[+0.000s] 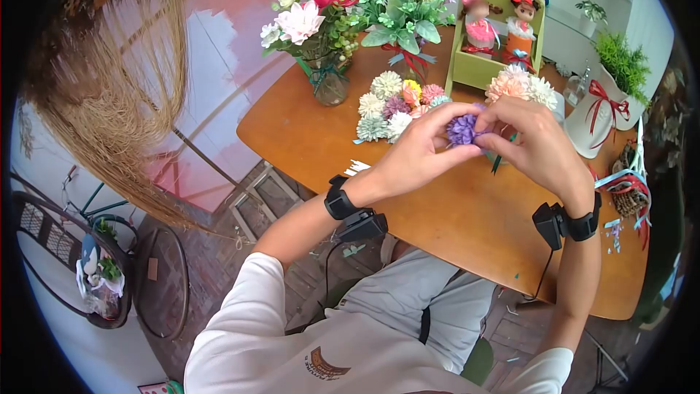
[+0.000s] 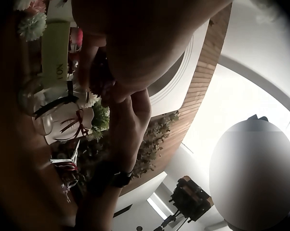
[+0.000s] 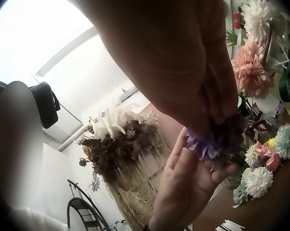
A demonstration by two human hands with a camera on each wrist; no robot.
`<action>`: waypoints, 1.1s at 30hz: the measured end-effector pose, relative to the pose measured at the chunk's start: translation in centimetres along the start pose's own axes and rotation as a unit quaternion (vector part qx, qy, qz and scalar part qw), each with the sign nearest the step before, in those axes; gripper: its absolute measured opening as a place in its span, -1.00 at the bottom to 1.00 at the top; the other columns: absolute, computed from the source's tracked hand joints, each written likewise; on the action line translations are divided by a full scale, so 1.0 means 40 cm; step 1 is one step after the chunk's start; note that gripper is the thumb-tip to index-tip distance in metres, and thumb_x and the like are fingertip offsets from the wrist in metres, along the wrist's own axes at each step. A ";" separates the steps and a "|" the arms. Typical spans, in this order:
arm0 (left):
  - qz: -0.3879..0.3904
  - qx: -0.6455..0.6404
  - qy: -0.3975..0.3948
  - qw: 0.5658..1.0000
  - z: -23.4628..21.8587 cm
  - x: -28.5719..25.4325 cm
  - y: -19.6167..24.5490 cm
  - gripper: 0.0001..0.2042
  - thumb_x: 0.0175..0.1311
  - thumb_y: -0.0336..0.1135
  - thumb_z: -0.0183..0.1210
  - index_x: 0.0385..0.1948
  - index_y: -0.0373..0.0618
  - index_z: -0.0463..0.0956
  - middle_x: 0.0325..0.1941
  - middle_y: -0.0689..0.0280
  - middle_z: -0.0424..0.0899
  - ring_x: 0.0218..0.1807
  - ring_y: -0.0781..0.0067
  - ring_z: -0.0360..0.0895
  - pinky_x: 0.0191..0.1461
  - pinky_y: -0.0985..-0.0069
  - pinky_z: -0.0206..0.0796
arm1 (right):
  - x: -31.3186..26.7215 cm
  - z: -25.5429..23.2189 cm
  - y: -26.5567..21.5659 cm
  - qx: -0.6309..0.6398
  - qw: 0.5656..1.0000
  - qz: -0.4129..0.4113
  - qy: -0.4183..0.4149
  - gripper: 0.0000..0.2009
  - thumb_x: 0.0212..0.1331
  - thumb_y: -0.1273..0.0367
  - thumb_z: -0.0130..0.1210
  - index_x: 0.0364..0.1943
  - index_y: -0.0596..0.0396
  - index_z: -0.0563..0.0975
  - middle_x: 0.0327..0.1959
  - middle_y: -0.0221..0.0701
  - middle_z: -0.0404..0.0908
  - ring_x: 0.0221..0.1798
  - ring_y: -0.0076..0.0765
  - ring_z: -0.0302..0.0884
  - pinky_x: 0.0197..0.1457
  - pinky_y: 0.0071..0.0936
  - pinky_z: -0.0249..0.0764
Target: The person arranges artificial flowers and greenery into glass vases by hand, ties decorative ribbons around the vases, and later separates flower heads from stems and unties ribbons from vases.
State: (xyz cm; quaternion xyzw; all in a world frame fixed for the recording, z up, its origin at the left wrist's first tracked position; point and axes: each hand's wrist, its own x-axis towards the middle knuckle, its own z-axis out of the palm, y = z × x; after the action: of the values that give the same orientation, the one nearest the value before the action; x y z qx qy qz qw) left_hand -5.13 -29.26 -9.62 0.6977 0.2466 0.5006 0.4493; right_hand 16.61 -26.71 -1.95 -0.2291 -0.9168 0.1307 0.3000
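Note:
Both hands meet above the wooden table around a purple artificial flower (image 1: 461, 130) with ruffled petals. Thumb and fingers of the left hand (image 1: 417, 152) hold the bloom from one side. Opposite it, the right hand (image 1: 538, 138) pinches the bloom's edge between thumb and fingertips. In the right wrist view the purple petals (image 3: 207, 145) show between the two hands, partly covered by fingers. A dark shadow hides most of the bloom in the left wrist view. Behind the hands lies a cluster of pastel flower heads (image 1: 397, 104), with peach and white blooms (image 1: 508, 86) to its right.
Glass vases of flowers (image 1: 332, 87) stand at the back of the table (image 1: 292, 138). A green box (image 1: 474, 69) with two dolls is beside them. At the right are a white pitcher (image 1: 594, 120) and ribbons (image 1: 631, 190). White sticks (image 1: 357, 167) lie near the left forearm.

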 end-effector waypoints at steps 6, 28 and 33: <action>-0.009 0.020 0.084 0.996 -0.115 -0.010 -0.019 -0.67 0.35 -0.58 0.18 0.11 -0.21 0.38 0.10 0.25 0.58 0.10 0.46 0.61 0.17 0.49 0.49 | -0.019 -0.038 0.019 -0.007 0.999 0.004 0.053 -0.85 0.20 0.48 0.23 -0.16 0.17 0.61 -0.29 -0.33 0.68 -0.27 -0.32 0.66 -0.20 -0.42 0.60; -0.039 0.434 0.133 0.890 -0.315 -0.059 -0.105 -0.56 0.37 -0.33 0.26 0.25 -0.16 0.42 0.42 0.23 0.33 0.37 0.34 0.40 0.39 0.35 0.31 | -0.046 -0.085 0.156 -0.172 0.974 -0.016 0.145 -0.63 0.15 0.23 0.32 -0.01 0.12 0.64 -0.09 -0.19 0.64 0.04 -0.03 0.56 0.14 -0.17 0.49; -0.019 0.445 0.126 0.886 -0.295 -0.060 -0.089 -0.60 0.37 -0.35 0.24 0.21 -0.16 0.44 0.41 0.22 0.35 0.38 0.34 0.38 0.40 0.35 0.29 | -0.027 -0.018 0.166 -0.210 0.968 -0.062 0.123 -0.62 0.06 0.31 0.37 -0.01 0.10 0.62 -0.08 -0.23 0.62 0.04 -0.04 0.56 0.15 -0.13 0.49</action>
State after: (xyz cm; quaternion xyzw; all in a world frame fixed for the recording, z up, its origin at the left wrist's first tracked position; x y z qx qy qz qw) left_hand -16.51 -24.99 -12.74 0.7503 0.5113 0.4138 0.0663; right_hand 20.07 -21.46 -4.41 -0.2442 -0.8919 -0.1133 0.3633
